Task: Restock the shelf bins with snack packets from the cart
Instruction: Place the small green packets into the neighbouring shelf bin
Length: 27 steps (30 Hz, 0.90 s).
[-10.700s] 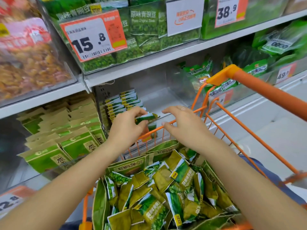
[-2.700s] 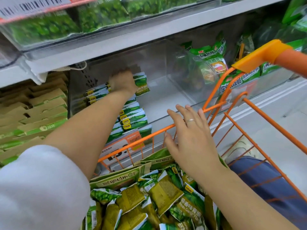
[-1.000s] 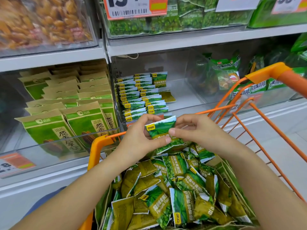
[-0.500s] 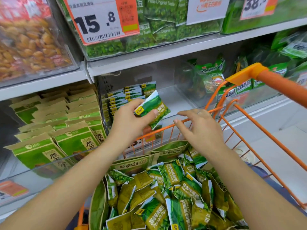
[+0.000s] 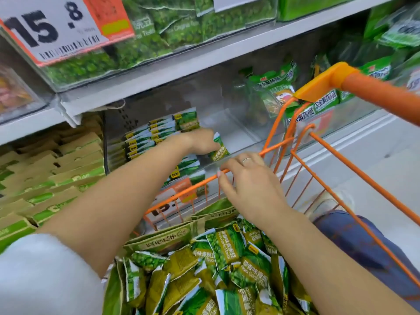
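Observation:
My left hand [image 5: 201, 142] reaches into the clear shelf bin [image 5: 236, 123] and grips a small green snack packet [image 5: 219, 149] to the right of the rows of packets [image 5: 156, 133] standing there. My right hand [image 5: 250, 180] hovers over the front rim of the orange wire cart [image 5: 336, 160], fingers loosely spread and holding nothing; it may touch the rim. The cart is heaped with green and olive snack packets [image 5: 225, 248].
Brown and green boxed packs [image 5: 56, 169] fill the bin to the left. Larger green bags [image 5: 275, 87] sit in the bin to the right. A big 15.8 price tag [image 5: 56, 26] hangs on the upper shelf. The cart's handle [image 5: 372, 92] juts in at the upper right.
My left hand has carried the packet from above the cart forward into the shelf bin. My right hand stays over the cart's front rim. The view has moved closer.

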Motion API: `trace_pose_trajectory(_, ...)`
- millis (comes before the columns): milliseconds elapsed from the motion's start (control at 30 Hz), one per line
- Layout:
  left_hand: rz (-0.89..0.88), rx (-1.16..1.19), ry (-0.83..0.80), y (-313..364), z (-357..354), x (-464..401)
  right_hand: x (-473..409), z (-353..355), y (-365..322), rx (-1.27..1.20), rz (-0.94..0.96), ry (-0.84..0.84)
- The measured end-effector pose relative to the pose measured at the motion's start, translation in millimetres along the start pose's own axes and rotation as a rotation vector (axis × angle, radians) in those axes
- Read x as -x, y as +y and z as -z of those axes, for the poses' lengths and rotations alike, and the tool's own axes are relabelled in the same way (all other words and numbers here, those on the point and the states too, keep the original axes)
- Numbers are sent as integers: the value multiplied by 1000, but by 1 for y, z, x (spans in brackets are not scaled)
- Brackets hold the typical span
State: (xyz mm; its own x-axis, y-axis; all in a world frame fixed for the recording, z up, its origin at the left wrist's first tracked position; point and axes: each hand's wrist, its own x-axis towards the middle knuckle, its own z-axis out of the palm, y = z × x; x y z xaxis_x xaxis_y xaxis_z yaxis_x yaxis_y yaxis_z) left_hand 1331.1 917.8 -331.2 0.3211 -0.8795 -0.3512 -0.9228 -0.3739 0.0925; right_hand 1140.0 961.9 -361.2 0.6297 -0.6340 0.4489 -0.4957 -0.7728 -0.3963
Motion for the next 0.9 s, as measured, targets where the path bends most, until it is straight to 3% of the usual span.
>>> trace_pose_trajectory(233, 22, 1, -72, -2, -12, 1, 1, -1, -2, -29, -4, 16)
trace_pose_trajectory(400, 104, -12, 144, -5, -11, -5, 0, -2, -2, -45, -16, 11)
trace_pose_trajectory(533, 200, -195, 368, -11, -1, -7, 1, -1, -1, -50, -13, -5)
trace_pose_trajectory(667, 331, -306, 455, -30, 3, -16, 0, -1, -1, -53, -11, -13)
trace_pose_trajectory(900, 247, -283, 606, -50, 5, -25, 1, 1, -2, -44, -13, -47)
